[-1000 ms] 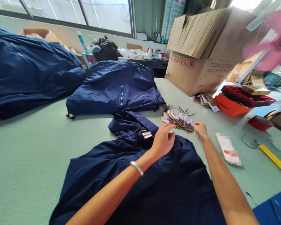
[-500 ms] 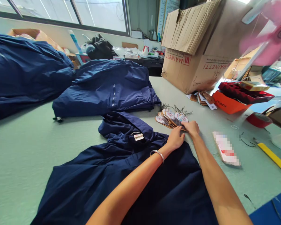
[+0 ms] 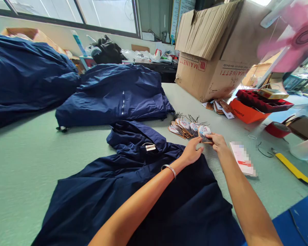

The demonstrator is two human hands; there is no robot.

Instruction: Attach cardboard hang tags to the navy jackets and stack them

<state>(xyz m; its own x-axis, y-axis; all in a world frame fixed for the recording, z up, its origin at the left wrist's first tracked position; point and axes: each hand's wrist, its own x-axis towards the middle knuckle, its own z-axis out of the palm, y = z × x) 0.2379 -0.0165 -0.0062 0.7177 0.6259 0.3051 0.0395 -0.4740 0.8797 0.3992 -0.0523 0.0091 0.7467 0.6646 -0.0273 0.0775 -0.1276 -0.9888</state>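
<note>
A fan of hang tags [image 3: 181, 127] with black strings lies at the top right of a navy garment [image 3: 133, 191]. My right hand [image 3: 218, 141] pinches one hang tag [image 3: 204, 130] between thumb and fingers, at the right end of the fan. Beside it, my left hand [image 3: 192, 150] rests its fingertips against the lower edge of the tags, thumb apart from the fingers. A silvery bangle [image 3: 169, 168] circles the left wrist. The garment is spread on the pale green table [image 3: 20, 171], its collar with a small white label [image 3: 150, 147] facing up.
Folded navy garments [image 3: 113, 95] lie behind and to the left. A large cardboard box [image 3: 207, 68] stands at the back right, near an orange box [image 3: 248, 111] and red tape [image 3: 277, 130]. On the right are a white-and-red packet [image 3: 242, 159], a yellow cutter [image 3: 292, 167] and a pink fan [image 3: 297, 37].
My right hand has moved slightly right, drawing one hang tag out from the end of the fan. My left hand stays by the tags. The whole view has shifted slightly.
</note>
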